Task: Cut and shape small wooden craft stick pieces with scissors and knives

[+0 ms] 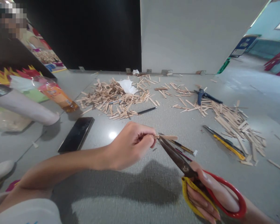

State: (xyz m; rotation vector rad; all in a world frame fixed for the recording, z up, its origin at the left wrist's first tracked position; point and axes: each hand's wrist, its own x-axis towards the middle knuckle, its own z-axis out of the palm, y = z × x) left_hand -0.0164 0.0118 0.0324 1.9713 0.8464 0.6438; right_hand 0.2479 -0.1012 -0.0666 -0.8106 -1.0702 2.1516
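My left hand [135,144] is closed in a pinch around one end of a wooden craft stick [169,137], which points out to the right. My right hand [205,189] grips a pair of scissors [177,158] with one yellow and one red handle loop. The blade tips meet the stick close beside my left fingertips. Just behind the blades, a thin yellow-and-black pen-like tool [183,146] lies on the grey table [102,199]. The part of the stick inside my left fingers is hidden.
Loose craft sticks [107,96] lie heaped at the back, with more sticks [233,121] to the right near a blue hot-glue gun [200,96] and a yellow cutter knife [226,143]. A phone [76,134], a bottle [58,95] and a grey panel [189,37] surround the workspace.
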